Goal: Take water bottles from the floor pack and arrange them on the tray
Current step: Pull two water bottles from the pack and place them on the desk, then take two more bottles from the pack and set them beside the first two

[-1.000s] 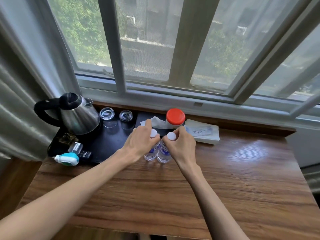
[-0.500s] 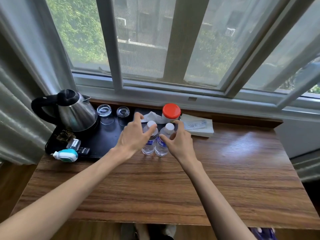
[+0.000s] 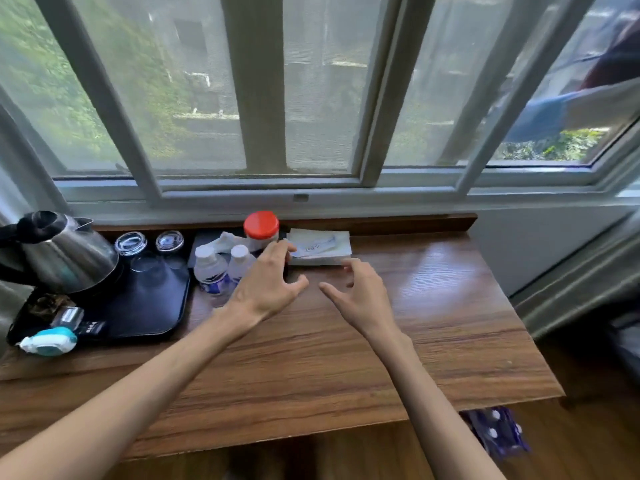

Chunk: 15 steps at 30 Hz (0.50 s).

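Two small clear water bottles with white caps and blue labels, one [image 3: 209, 268] and the other [image 3: 239, 259], stand upright side by side just right of the black tray [image 3: 152, 306], at its right edge. My left hand [image 3: 266, 285] hovers open just right of them, fingers spread, holding nothing. My right hand [image 3: 360, 296] is open too, further right over the wooden table [image 3: 311, 358]. The blue-wrapped floor pack [image 3: 495, 431] with white caps shows below the table's front right edge.
On the tray stand a steel kettle [image 3: 69, 258], two upturned glasses [image 3: 149, 242] and small packets. A red-lidded jar [image 3: 261, 228] and a paper pad [image 3: 318, 245] sit by the window sill. A teal and white gadget [image 3: 48, 341] lies at the tray's front left.
Both hands have let go of the two bottles and moved right, away from them, with fingers spread. The bottles stay standing. My view has swung right and the floor pack has come into sight.
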Available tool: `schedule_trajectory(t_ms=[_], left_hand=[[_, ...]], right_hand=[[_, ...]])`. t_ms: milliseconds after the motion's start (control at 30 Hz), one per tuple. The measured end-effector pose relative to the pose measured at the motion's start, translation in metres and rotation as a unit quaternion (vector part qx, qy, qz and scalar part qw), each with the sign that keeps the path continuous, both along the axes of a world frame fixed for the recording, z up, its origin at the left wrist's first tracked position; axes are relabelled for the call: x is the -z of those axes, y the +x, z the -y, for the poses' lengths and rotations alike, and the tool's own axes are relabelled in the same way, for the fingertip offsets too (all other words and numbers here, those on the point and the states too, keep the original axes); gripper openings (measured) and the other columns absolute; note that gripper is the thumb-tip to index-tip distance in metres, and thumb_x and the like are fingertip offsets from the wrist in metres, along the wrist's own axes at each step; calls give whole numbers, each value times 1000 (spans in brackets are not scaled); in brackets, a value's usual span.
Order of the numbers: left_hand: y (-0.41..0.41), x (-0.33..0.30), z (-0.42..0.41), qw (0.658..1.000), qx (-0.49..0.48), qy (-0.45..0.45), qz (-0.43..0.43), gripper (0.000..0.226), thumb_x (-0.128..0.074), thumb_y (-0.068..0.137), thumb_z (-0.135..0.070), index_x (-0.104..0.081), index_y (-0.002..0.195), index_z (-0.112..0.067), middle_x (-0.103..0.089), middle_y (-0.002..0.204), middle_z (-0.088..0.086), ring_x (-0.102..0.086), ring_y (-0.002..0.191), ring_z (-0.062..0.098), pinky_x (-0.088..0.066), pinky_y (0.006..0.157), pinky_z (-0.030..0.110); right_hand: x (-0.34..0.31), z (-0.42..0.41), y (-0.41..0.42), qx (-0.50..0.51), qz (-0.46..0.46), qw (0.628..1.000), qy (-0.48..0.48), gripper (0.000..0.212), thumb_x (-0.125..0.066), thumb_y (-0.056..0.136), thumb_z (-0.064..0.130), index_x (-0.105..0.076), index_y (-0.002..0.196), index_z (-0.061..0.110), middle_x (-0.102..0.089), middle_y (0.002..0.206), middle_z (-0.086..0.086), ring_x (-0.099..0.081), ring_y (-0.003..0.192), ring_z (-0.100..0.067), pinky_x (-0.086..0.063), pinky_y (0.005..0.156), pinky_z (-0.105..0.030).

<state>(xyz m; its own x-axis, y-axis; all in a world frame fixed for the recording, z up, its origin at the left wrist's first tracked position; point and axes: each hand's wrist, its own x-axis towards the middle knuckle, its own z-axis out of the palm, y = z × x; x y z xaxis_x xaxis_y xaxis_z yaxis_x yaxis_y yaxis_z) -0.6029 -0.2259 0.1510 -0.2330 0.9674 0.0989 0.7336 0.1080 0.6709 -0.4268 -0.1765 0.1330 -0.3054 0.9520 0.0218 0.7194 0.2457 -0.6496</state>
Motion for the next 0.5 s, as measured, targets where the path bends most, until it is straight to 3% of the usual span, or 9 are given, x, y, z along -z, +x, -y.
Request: schedule_trajectory(t_ms=[233,500], left_hand=[[103,11,-34,992,93,-79,-39,69,-69,85,-32,-44,146,-12,-52,144,5,-49,133,18,-37,113,32],[205,35,-67,971,186,-133,-69,69,-66,86,-39,-42,147,-16,-52,145,5,-50,132,18,-40,111,35]], right_hand=[[12,-5,130,60,-28,998,-5,73,-73,86,44,-45,145,12,-51,144,-4,-55,127,-20,-47,106,-38],[37,-2,240,121,-47,988,-84,71,-73,88,40,-45,146,12,-53,146,-5,-52,132,-20,-44,110,-36]])
